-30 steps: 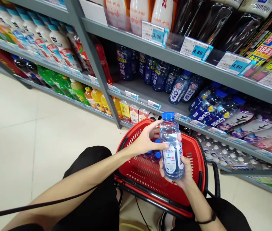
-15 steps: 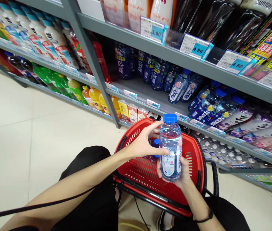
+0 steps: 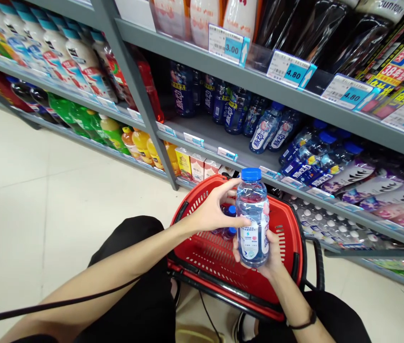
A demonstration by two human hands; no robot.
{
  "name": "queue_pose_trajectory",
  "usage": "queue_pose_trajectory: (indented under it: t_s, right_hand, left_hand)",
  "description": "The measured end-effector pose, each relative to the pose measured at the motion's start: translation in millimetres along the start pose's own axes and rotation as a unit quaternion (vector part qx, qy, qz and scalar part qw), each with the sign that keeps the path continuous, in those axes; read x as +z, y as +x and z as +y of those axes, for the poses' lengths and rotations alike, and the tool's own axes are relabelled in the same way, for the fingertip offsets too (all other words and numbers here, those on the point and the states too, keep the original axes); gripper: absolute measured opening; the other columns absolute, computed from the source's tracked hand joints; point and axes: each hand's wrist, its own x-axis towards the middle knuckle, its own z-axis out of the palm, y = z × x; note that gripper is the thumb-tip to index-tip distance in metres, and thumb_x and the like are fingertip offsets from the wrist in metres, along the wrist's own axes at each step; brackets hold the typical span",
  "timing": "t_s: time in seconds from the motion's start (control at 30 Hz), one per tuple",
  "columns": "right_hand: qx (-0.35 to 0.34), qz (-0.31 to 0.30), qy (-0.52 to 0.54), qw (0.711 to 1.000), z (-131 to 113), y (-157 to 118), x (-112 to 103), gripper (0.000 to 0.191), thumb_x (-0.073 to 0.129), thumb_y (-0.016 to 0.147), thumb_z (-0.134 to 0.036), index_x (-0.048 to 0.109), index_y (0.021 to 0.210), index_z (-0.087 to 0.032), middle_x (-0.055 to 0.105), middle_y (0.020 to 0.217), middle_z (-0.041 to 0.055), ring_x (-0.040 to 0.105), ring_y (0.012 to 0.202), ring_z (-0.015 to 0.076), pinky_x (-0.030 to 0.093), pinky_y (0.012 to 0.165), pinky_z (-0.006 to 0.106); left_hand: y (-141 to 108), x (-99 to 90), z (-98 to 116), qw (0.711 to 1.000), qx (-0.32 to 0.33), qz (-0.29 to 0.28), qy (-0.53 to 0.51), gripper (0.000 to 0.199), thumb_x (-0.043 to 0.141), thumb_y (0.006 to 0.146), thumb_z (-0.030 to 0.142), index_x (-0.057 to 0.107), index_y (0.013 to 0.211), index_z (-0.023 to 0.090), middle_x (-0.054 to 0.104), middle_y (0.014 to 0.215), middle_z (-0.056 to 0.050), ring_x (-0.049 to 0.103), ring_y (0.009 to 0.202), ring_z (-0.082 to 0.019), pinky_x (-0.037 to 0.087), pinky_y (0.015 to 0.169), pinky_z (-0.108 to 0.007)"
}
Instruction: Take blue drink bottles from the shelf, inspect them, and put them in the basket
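Observation:
A clear bluish drink bottle [image 3: 252,209] with a blue cap and a white label stands nearly upright in front of me, above the red shopping basket [image 3: 202,262]. Its lower part rests in my right hand [image 3: 275,255], whose fingers wrap round the base. From the left side, my left hand [image 3: 214,209] grips the bottle too, thumb on the label and fingers behind the upper part. Blue-capped bottles [image 3: 229,231] lie in the basket, partly hidden by my left hand.
A grey shelf [image 3: 209,136] runs across the front, with blue drink bottles [image 3: 264,131], white bottles [image 3: 80,57] and price tags [image 3: 228,45]. Juice bottles [image 3: 141,143] line the lowest level. The basket's black handle [image 3: 318,264] sticks out right. Pale floor tiles [image 3: 16,190] lie left.
The bottle has shifted very slightly left and up in my hands. My grip stays much the same, and the basket has not moved.

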Motion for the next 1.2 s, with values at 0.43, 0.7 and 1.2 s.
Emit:
queue_pose_trajectory:
  t_s: [0.43, 0.7, 1.2]
  right_hand:
    - [0.007, 0.026, -0.003, 1.000, -1.3, 1.0, 2.5, 0.063, 0.064, 0.086, -0.072, 0.074, 0.111, -0.014, 0.077, 0.091, 0.0138, 0.071, 0.066, 0.0227, 0.043, 0.040, 0.021]
    - [0.008, 0.044, -0.009, 0.999, -1.7, 0.1, 1.0, 0.064, 0.063, 0.087, -0.072, 0.074, 0.111, -0.013, 0.077, 0.091, 0.0137, 0.070, 0.064, 0.0221, 0.043, 0.040, 0.022]
    - [0.025, 0.048, 0.021, 0.998, -9.5, 3.9, 16.1, 0.063, 0.066, 0.084, -0.071, 0.074, 0.101, -0.012, 0.076, 0.080, 0.0132, 0.070, 0.066, 0.0233, 0.041, 0.039, 0.021]
  left_hand:
    - [3.4, 0.3, 3.2, 0.999, -0.037, 0.018, 0.027, 0.096, 0.094, 0.070, 0.031, 0.045, 0.152, 0.020, 0.070, 0.129, -0.015, 0.069, 0.114, -0.032, 0.057, 0.097, -0.048]
    - [3.1, 0.4, -0.5, 0.999, -0.046, 0.022, 0.017, 0.102, 0.094, 0.071, 0.031, 0.041, 0.157, 0.020, 0.070, 0.130, -0.016, 0.069, 0.118, -0.033, 0.058, 0.095, -0.047]
    - [6.7, 1.5, -7.8, 0.998, -0.050, 0.026, -0.021, 0.097, 0.092, 0.074, 0.029, 0.043, 0.157, 0.020, 0.069, 0.134, -0.017, 0.070, 0.118, -0.032, 0.060, 0.094, -0.046]
